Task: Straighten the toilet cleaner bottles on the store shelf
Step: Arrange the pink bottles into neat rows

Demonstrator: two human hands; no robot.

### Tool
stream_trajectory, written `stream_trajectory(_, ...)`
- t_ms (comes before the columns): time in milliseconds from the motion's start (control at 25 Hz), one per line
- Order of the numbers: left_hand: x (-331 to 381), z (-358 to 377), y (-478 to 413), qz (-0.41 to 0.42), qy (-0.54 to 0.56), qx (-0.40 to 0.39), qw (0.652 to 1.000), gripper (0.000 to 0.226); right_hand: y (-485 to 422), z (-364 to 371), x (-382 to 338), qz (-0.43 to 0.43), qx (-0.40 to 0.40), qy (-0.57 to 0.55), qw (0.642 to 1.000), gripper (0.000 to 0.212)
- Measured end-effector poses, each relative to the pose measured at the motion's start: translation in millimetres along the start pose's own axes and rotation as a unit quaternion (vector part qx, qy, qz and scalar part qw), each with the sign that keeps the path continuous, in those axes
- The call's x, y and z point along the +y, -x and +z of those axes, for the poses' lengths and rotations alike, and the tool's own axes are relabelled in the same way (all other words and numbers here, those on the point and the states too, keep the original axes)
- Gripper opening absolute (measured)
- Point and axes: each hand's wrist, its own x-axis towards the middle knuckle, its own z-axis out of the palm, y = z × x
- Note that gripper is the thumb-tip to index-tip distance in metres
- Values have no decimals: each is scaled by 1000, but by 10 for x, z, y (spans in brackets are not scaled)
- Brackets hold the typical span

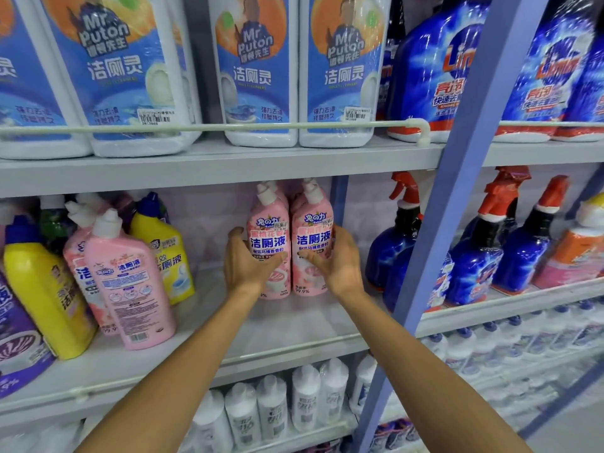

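Two pink toilet cleaner bottles stand upright side by side on the middle shelf (294, 328), labels facing out. My left hand (246, 263) grips the left pink bottle (269, 223) round its lower body. My right hand (333, 259) grips the right pink bottle (312, 223) the same way. More pink bottles stand behind them, mostly hidden. To the left, another pink bottle (130, 282) leans tilted with its back label facing out, among yellow bottles (42, 289) that also lean.
Big white-and-blue cleaner jugs (261, 76) fill the upper shelf behind a white rail. A blue upright post (434, 223) stands right of the pink bottles, with blue spray bottles (392, 250) beyond it. White bottles (304, 397) fill the shelf below. Purple bottles sit far left.
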Motion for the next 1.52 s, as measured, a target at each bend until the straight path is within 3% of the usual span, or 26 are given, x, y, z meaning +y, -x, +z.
stream_trajectory(120, -99, -19, -179, 1, -27, -84, 996, 92, -91, 1, -18, 19, -13, -9, 1000, 73)
stream_trajectory(200, -145, -51, -237, -14, 11, -155, 988, 91, -124, -11, -31, 27, -30, -36, 999, 76)
stream_trajectory(320, -173, -35, -249, -34, 61, -185, 980, 97, -207, -37, -4, 32, -96, -80, 992, 77)
stream_trajectory(440, -194, 28, -204, -30, 89, -174, 980, 92, -284, -73, 21, 25, -155, -86, 984, 80)
stream_trajectory(640, -179, 118, -163, -29, 92, -151, 984, 94, -311, -169, 19, 28, -181, -111, 977, 72)
stream_trajectory(1080, -105, 119, -156, -26, 59, -143, 988, 84, -279, -148, 149, 56, -177, -156, 970, 69)
stream_trajectory(1280, -66, 178, -21, -57, 52, -65, 995, 52, -298, -128, 188, 59, -174, -170, 968, 70)
stream_trajectory(1520, -29, 152, -20, -42, 51, -80, 995, 52, -301, -74, 216, 44, -151, -169, 973, 69)
